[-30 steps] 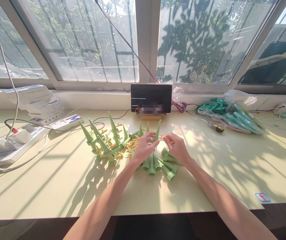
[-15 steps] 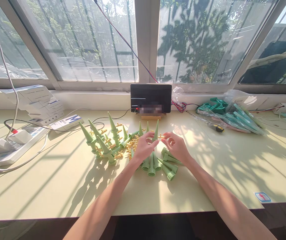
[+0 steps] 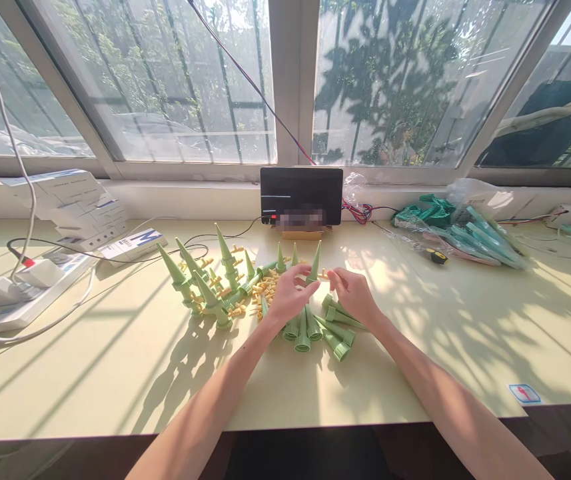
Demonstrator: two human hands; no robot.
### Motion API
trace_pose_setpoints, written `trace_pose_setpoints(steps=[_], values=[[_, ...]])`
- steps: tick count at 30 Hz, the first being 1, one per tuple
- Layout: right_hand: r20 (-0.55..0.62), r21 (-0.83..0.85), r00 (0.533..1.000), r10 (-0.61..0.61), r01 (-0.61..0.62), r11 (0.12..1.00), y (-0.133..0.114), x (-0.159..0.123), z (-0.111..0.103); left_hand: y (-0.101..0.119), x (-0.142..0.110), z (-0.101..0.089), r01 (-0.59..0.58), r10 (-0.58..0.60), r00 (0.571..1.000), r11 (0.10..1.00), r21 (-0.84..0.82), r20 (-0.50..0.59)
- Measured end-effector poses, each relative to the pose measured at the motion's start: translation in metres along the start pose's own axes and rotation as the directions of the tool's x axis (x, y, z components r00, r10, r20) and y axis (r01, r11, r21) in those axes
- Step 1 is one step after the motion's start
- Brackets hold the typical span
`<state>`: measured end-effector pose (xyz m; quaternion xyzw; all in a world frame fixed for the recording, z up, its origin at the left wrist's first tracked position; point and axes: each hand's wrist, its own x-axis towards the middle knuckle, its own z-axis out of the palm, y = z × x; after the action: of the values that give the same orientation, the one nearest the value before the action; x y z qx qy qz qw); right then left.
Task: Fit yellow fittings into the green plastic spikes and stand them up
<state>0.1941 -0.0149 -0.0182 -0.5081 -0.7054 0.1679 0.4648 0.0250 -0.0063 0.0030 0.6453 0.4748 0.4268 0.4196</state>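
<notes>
My left hand (image 3: 294, 293) is closed around a green plastic watering spike (image 3: 316, 260) that stands point up, leaning slightly right. A small yellow valve (image 3: 323, 274) sticks out of the spike's right side. Fingers curled, my right hand (image 3: 351, 292) pinches the outer end of that valve. Loose yellow valves (image 3: 264, 288) lie in a pile left of my left hand, partly hidden by it. Below both hands, several green spikes (image 3: 302, 341) lie fanned out with their open ends toward me. To the left stands a cluster of spikes fitted with yellow valves (image 3: 210, 293).
A dark tablet-like screen (image 3: 301, 197) stands at the window. Boxes (image 3: 72, 207) and a power strip (image 3: 30, 293) with cables are at left. At right are bagged teal strips (image 3: 490, 240) and a yellow-black cutter (image 3: 436, 257). The table's front edge (image 3: 325, 427) lies close to me.
The held spike has tilted and shifted slightly right. My right hand's fingers have curled in more tightly at the yellow valve. The things on the table have stayed put.
</notes>
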Motion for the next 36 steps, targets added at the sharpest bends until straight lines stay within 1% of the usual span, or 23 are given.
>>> trace_pose_setpoints(steps=[5, 8, 11, 15, 17, 20, 23, 26, 31, 36], values=[[0.010, 0.060, 0.999, -0.044, 0.043, 0.997, 0.000, 0.000, 0.000, 0.001, 0.000, -0.001, 0.016, -0.017, 0.999, 1.000, -0.016, -0.032], [0.021, 0.062, 0.998, -0.060, 0.059, 0.996, 0.002, 0.000, 0.001, 0.001, 0.000, -0.001, 0.006, -0.006, 1.000, 1.000, -0.023, -0.024], [0.040, 0.020, 0.998, -0.044, 0.043, 0.999, 0.004, 0.000, 0.002, -0.002, 0.001, -0.001, -0.013, 0.013, 1.000, 1.000, -0.008, -0.007], [0.080, -0.019, 0.997, 0.012, -0.010, 1.000, 0.003, -0.001, 0.000, -0.006, 0.001, 0.000, -0.027, 0.027, 1.000, 0.999, 0.028, 0.003], [0.075, -0.022, 0.997, 0.024, -0.023, 0.999, 0.001, -0.001, 0.000, -0.006, 0.002, 0.000, -0.022, 0.022, 1.000, 0.999, 0.036, -0.004], [0.049, -0.003, 0.999, 0.011, -0.011, 1.000, 0.000, 0.000, -0.001, -0.004, 0.002, -0.001, -0.012, 0.013, 0.999, 0.999, 0.039, -0.029], [0.054, 0.037, 0.998, -0.021, 0.019, 0.999, 0.001, 0.000, 0.000, -0.002, 0.002, -0.001, -0.001, 0.003, 0.999, 0.999, 0.046, -0.042], [0.061, 0.030, 0.997, -0.041, 0.040, 0.999, 0.004, 0.000, 0.001, -0.002, 0.002, -0.001, -0.010, 0.012, 0.999, 0.999, 0.050, -0.034], [0.097, -0.007, 0.995, -0.024, 0.025, 1.000, 0.006, -0.001, 0.001, -0.008, 0.003, 0.000, -0.043, 0.044, 0.999, 0.997, 0.069, -0.018], [0.102, -0.019, 0.995, -0.006, 0.008, 1.000, 0.004, -0.001, 0.000, -0.010, 0.003, 0.000, -0.056, 0.056, 0.998, 0.995, 0.079, 0.000]])
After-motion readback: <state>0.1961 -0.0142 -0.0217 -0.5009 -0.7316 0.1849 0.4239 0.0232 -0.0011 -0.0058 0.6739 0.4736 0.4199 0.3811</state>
